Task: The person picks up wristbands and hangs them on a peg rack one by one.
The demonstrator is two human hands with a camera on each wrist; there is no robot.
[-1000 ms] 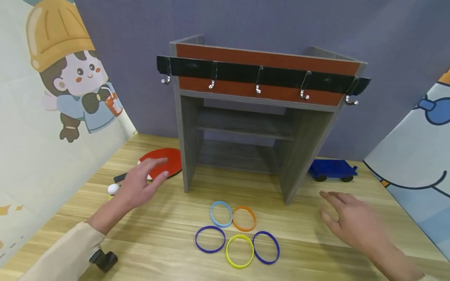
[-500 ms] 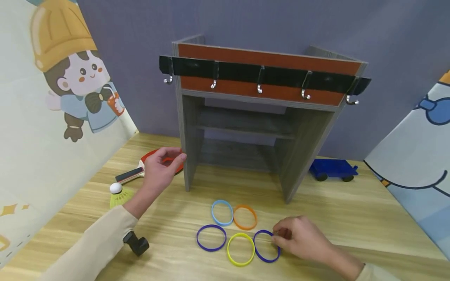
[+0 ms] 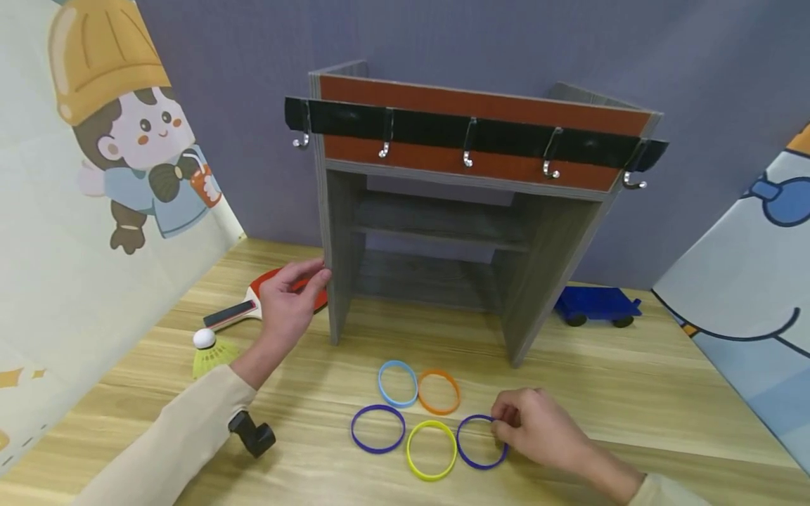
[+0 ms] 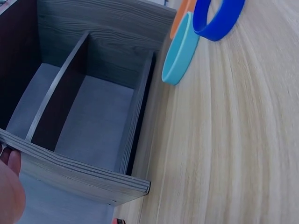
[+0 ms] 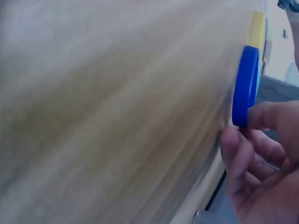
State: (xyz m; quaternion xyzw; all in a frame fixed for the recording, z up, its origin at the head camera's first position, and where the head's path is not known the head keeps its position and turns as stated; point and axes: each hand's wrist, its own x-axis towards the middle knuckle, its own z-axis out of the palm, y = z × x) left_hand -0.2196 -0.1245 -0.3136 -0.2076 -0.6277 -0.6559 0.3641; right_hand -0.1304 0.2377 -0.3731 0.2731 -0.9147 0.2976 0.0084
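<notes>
My right hand [image 3: 541, 429] pinches the right edge of a dark blue silicone wristband [image 3: 465, 460] between thumb and fingertips. In the right wrist view, this blue wristband [image 5: 245, 86] stands on its rim against the fingers. Beside it on the table lie a yellow wristband [image 3: 411, 460], a purple one [image 3: 361, 444], a light blue one [image 3: 381, 386] and an orange one [image 3: 452, 406]. My left hand [image 3: 287, 302] touches the outer side of the left panel of a grey wooden cabinet [image 3: 338, 281], fingers bent loosely. Across the cabinet's front runs a black strip [image 3: 430, 126] with several silver hooks.
Left of the cabinet lie a red table-tennis paddle [image 3: 253, 302] and a yellow shuttlecock [image 3: 211, 357]. A blue toy cart [image 3: 598, 303] stands to the right. Printed panels border both sides of the wooden table [image 3: 601, 365], and a grey cloth [image 3: 474, 42] hangs behind.
My right hand came in from the right and down to the dark blue wristband and took hold of its edge. My left hand moved right to the cabinet's left panel, uncovering the shuttlecock.
</notes>
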